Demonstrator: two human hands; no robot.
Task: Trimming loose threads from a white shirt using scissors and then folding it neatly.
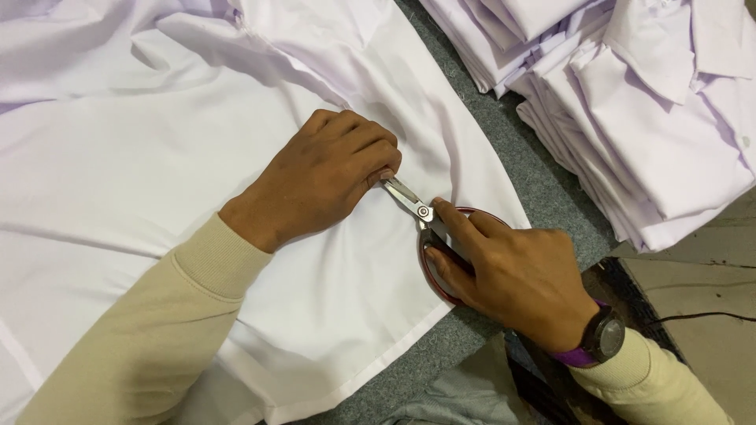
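Scissors [425, 220] are pointing up-left from the gripping right hand [512, 275] into the left hand [323, 177], which is pinching white fabric [118, 157] at centre frame.

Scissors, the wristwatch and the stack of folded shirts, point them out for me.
scissors [423, 211], head view, on the pivot screw.
wristwatch [610, 334], head view, on the dark case.
stack of folded shirts [661, 142], head view, on the top shirt's front.

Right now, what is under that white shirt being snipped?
Under the white shirt lies a grey felt-like table cover, visible past its hem. Whatever lies beneath the rest of the spread cloth is covered.
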